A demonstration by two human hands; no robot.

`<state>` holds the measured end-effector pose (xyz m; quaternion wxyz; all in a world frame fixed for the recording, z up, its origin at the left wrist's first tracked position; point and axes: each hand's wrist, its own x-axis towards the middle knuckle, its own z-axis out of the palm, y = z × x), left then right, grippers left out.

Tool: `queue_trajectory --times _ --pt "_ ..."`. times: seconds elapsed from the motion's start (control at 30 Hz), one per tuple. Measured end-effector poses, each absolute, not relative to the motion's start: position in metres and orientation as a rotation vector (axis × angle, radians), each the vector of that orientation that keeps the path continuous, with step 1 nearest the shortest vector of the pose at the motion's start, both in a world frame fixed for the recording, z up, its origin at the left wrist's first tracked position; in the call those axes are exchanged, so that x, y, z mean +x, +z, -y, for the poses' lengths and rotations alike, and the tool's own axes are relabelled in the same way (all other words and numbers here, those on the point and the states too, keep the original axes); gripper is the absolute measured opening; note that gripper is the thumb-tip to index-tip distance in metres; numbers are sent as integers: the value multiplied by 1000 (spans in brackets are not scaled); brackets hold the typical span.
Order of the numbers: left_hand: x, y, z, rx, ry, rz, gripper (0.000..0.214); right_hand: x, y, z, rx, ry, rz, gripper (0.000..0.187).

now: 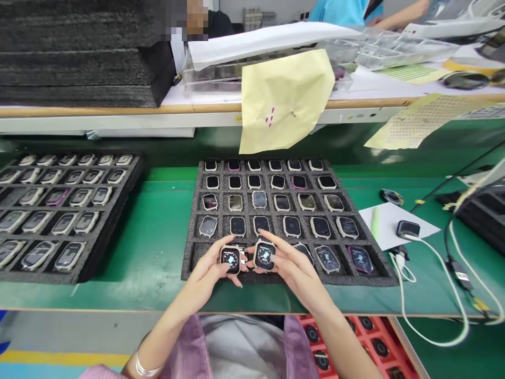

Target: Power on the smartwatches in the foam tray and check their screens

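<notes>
My left hand (211, 266) is closed round a smartwatch body (230, 259) with a pale case, no strap and a lit dial. A second strapless smartwatch (264, 256), also lit, is gripped in my right hand (294, 263). Both screens face up toward me, side by side, above the front edge of a black foam tray (190, 231). Rows of similar watch bodies sit in the tray's compartments, most with dark screens, a few in purple cases. My hands partly cover the front row.
On the left lies another foam tray (89, 258) of watches. A watch on a white cable (430, 247) rests on white paper (384, 218) at right. Black foam blocks (79, 79) and clear boxes stand on the shelf, where yellow paper (286, 100) hangs. A red tray (371, 342) sits below.
</notes>
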<state>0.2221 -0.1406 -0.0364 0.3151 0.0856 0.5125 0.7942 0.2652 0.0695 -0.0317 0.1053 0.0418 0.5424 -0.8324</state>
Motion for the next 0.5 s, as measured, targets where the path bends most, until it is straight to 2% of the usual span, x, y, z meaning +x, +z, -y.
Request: queue_trajectory --times 0.5 --pt "222 -38 138 232 2082 -1376 45 266 -26 -64 153 -2431 -1770 42"
